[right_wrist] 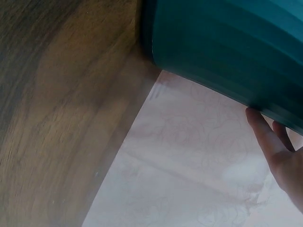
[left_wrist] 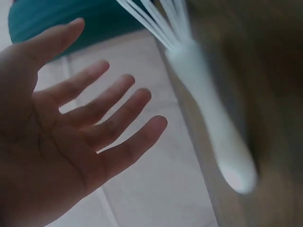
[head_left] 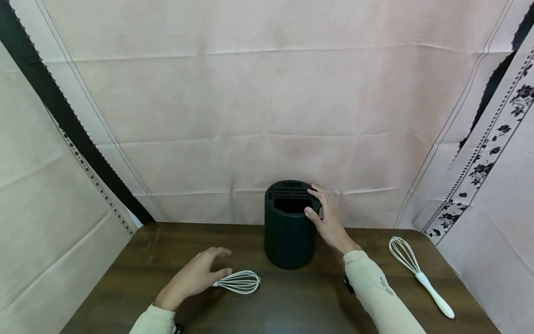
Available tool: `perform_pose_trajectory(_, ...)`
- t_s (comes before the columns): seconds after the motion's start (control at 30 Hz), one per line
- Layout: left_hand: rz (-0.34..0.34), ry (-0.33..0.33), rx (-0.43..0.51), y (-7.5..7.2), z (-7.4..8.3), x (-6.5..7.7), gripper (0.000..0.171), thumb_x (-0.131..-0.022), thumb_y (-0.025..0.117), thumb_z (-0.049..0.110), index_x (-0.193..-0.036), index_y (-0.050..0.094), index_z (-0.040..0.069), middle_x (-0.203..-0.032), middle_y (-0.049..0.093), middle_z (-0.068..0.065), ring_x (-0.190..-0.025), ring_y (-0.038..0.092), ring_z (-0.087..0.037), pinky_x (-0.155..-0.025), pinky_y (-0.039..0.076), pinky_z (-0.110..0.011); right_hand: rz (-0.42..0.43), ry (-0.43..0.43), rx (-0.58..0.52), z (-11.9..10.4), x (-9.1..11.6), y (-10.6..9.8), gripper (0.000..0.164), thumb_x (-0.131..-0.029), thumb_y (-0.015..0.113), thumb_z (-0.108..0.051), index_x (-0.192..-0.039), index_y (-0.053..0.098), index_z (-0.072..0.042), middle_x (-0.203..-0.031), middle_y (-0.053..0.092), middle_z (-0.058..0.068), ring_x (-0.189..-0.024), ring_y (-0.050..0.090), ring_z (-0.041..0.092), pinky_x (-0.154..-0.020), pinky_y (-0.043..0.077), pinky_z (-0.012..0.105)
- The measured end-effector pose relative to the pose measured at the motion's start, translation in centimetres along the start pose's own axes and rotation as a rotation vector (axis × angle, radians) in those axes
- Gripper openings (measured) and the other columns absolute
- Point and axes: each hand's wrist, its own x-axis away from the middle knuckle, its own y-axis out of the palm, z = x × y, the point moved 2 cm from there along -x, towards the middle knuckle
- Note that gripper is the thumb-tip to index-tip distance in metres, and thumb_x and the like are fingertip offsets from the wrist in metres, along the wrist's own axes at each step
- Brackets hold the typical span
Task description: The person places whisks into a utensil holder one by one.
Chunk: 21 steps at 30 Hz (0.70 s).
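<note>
While the right hand (head_left: 331, 227) grips the dark green container (head_left: 289, 241) by its rim, the left hand (head_left: 193, 278) hovers near a white whisk (left_wrist: 214, 113). The left hand's fingers spread loosely.

Long sleeves in a very pale, greenish cream are worn on both arms. The left sleeve (head_left: 153, 321) is ended at the wrist by a plain cuff, and the right sleeve (head_left: 381, 297) is finished likewise. The right one is marked on the forearm with small dark lettering (head_left: 385, 286), too small to be read. At each wrist a black item, the right one (head_left: 348, 284) and the left one (head_left: 179, 328), is partly hidden. The fingers (left_wrist: 128, 149) are left bare.
</note>
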Motion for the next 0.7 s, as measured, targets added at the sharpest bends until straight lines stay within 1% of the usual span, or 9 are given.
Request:
perform_pose_trajectory(0.1, -0.020, -0.011, -0.045, 0.1, -1.2, 1.3, 0.047, -0.097, 0.079, 0.030, -0.138, 0.066, 0.010, -0.141, 0.063, -0.007, -0.134, 0.057, -0.037, -0.104, 0.049, -0.063, -0.011, 0.010, -0.024, -0.1, 0.1, 0.4, 0.060, -0.113, 0.050, -0.040, -0.166, 0.029, -0.022, -0.176, 0.012, -0.002, -0.161, 0.012, 0.031, -0.122, 0.021, 0.072)
perform_pose_trajectory(0.2, -0.028, -0.005, -0.072, 0.3, -2.0, 1.9, 0.047, -0.096, 0.080, 0.032, -0.137, 0.068, 0.012, -0.139, 0.061, -0.004, -0.133, 0.056, -0.036, -0.101, 0.051, -0.063, 0.001, 0.009, -0.038, -0.1, 0.0, 0.3, 0.060, -0.112, 0.050, -0.041, -0.165, 0.029, -0.022, -0.175, 0.012, -0.002, -0.161, 0.012, 0.031, -0.121, 0.020, 0.072)
perform_pose_trajectory(0.3, -0.026, 0.013, -0.106, 0.7, -2.5, 2.0, 0.044, -0.095, 0.081, 0.035, -0.133, 0.071, 0.015, -0.135, 0.064, -0.001, -0.127, 0.060, -0.033, -0.097, 0.054, -0.060, 0.015, -0.001, -0.029, -0.2, -0.3, 0.0, 0.059, -0.112, 0.050, -0.041, -0.165, 0.030, -0.023, -0.175, 0.013, -0.004, -0.161, 0.013, 0.029, -0.121, 0.021, 0.071)
perform_pose_trajectory(0.37, -0.023, 0.015, -0.128, 1.2, -2.8, 2.2, 0.041, -0.093, 0.083, 0.035, -0.128, 0.073, 0.018, -0.130, 0.066, 0.002, -0.119, 0.063, -0.029, -0.092, 0.055, -0.057, 0.012, -0.005, -0.021, -0.2, -0.5, 0.0, 0.059, -0.112, 0.050, -0.042, -0.165, 0.030, -0.023, -0.175, 0.013, -0.004, -0.161, 0.013, 0.029, -0.122, 0.021, 0.071)
perform_pose_trajectory(0.43, -0.031, 0.008, -0.131, 1.8, -3.0, 2.3, 0.037, -0.092, 0.084, 0.035, -0.124, 0.074, 0.020, -0.122, 0.067, 0.005, -0.110, 0.064, -0.023, -0.086, 0.056, -0.052, 0.005, -0.007, -0.019, -0.2, -0.5, 0.1, 0.059, -0.112, 0.051, -0.041, -0.165, 0.030, -0.021, -0.175, 0.013, -0.002, -0.161, 0.013, 0.030, -0.122, 0.021, 0.071)
perform_pose_trajectory(0.5, -0.038, 0.001, -0.119, 2.3, -3.2, 2.4, 0.032, -0.091, 0.084, 0.034, -0.120, 0.075, 0.021, -0.115, 0.067, 0.007, -0.102, 0.063, -0.019, -0.081, 0.056, -0.048, 0.003, -0.006, -0.026, -0.2, -0.3, 0.3, 0.059, -0.112, 0.051, -0.040, -0.164, 0.031, -0.019, -0.175, 0.014, 0.000, -0.161, 0.014, 0.031, -0.122, 0.020, 0.071)
perform_pose_trajectory(0.6, -0.029, 0.002, -0.118, 2.8, -3.1, 2.3, 0.026, -0.091, 0.085, 0.029, -0.114, 0.077, 0.021, -0.109, 0.067, 0.008, -0.097, 0.063, -0.017, -0.077, 0.057, -0.045, 0.009, 0.003, -0.050, -0.2, 0.0, 0.5, 0.059, -0.112, 0.051, -0.038, -0.164, 0.032, -0.018, -0.175, 0.014, 0.000, -0.160, 0.014, 0.031, -0.122, 0.020, 0.072)
perform_pose_trajectory(0.7, 0.003, -0.012, -0.140, 2.9, -2.8, 2.1, 0.018, -0.090, 0.086, 0.024, -0.106, 0.078, 0.022, -0.105, 0.067, 0.009, -0.095, 0.064, -0.015, -0.075, 0.057, -0.043, 0.018, 0.013, -0.056, -0.1, 0.2, 0.6, 0.058, -0.112, 0.051, -0.038, -0.164, 0.032, -0.019, -0.175, 0.014, -0.002, -0.160, 0.014, 0.029, -0.122, 0.021, 0.070)
